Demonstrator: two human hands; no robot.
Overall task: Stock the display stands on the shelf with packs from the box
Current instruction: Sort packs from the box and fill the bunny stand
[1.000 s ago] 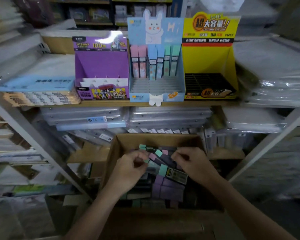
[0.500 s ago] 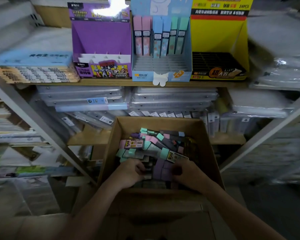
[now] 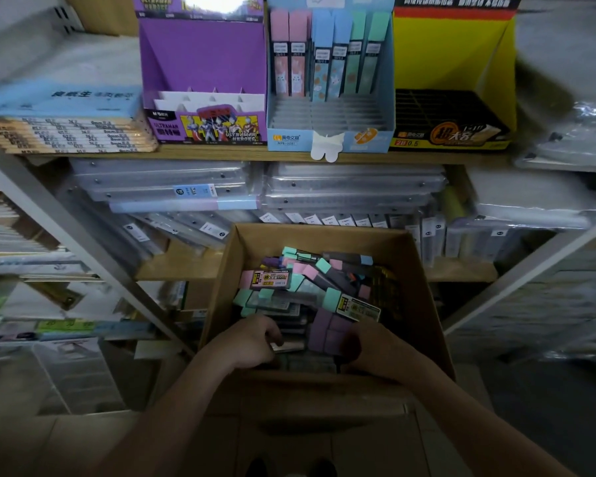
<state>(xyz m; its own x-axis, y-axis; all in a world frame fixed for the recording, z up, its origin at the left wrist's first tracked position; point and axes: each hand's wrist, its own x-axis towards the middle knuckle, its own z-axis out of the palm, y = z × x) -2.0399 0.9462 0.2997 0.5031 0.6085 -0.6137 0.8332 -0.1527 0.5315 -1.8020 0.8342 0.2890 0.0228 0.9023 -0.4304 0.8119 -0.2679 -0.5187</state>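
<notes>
Cardboard walls of the box (image 3: 424,304) enclose a loose heap of packs (image 3: 300,280), and both hands are sunk into its near end. The left hand (image 3: 252,342) is curled, knuckles up, over a pale pack (image 3: 289,346) at its fingertips; whether that pack is actually pinched cannot be told in the dim light. The right hand (image 3: 375,352) is curled against two purple packs (image 3: 327,333), its fingers lost in shadow, so a grip there cannot be confirmed either. The packs are seen lying flat, long axes pointing every way, the purple pair roughly away from the person. The display stands are set on the shelf (image 3: 221,154) above and beyond the box: a purple stand (image 3: 203,60) to the left, a blue stand (image 3: 331,113) almost straight ahead, a yellow stand (image 3: 455,63) to the right. In the blue stand a back row of packs is stood upright and the front slots are bare, so it is judged that any pack lifted must be carried up and forward and turned on end. The blue stand is judged about equally near to either hand; the yellow one lies nearer the right.
</notes>
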